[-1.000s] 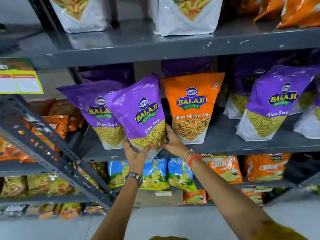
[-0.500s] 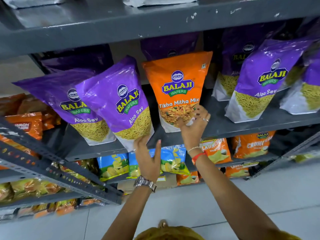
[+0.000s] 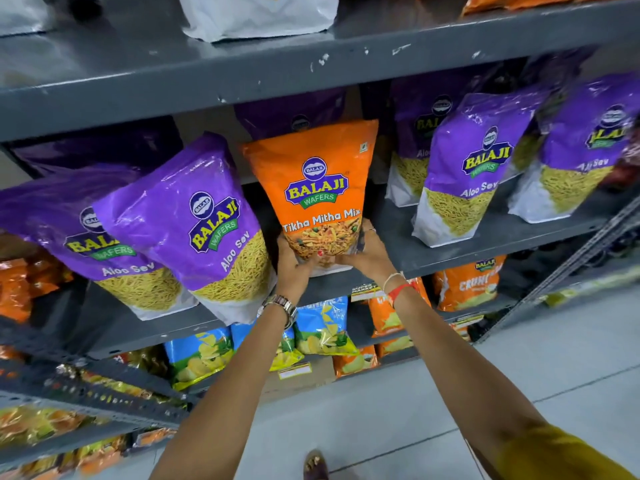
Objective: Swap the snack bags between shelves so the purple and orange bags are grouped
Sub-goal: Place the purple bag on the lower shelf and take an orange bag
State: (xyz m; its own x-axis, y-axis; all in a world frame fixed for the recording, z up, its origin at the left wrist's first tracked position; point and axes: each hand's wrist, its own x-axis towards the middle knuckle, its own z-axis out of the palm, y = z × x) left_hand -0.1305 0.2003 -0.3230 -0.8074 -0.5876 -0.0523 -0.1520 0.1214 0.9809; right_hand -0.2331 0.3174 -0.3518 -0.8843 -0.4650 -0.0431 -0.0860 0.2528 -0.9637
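Note:
An orange Tikha Mitha Mix bag (image 3: 317,174) stands upright on the middle grey shelf (image 3: 485,242) among purple Aloo Sev bags. My left hand (image 3: 292,268) grips its lower left corner and my right hand (image 3: 367,254) grips its lower right side. One purple bag (image 3: 194,216) leans just left of it, with another purple bag (image 3: 65,230) further left. Two more purple bags (image 3: 467,168) (image 3: 585,147) stand to the right. Orange bags (image 3: 519,0) show on the top shelf at the right edge.
White-bottomed bags (image 3: 259,15) sit on the top shelf (image 3: 311,74). Blue chip bags (image 3: 322,327) and orange Crunchex bags (image 3: 471,285) fill the lower shelf. A second rack (image 3: 86,386) with snack packs stands at the left. Grey floor (image 3: 485,393) lies below.
My left hand let go of the purple bag and moved right onto the orange bag. My right hand settled lower on the orange bag; both hands now hold it.

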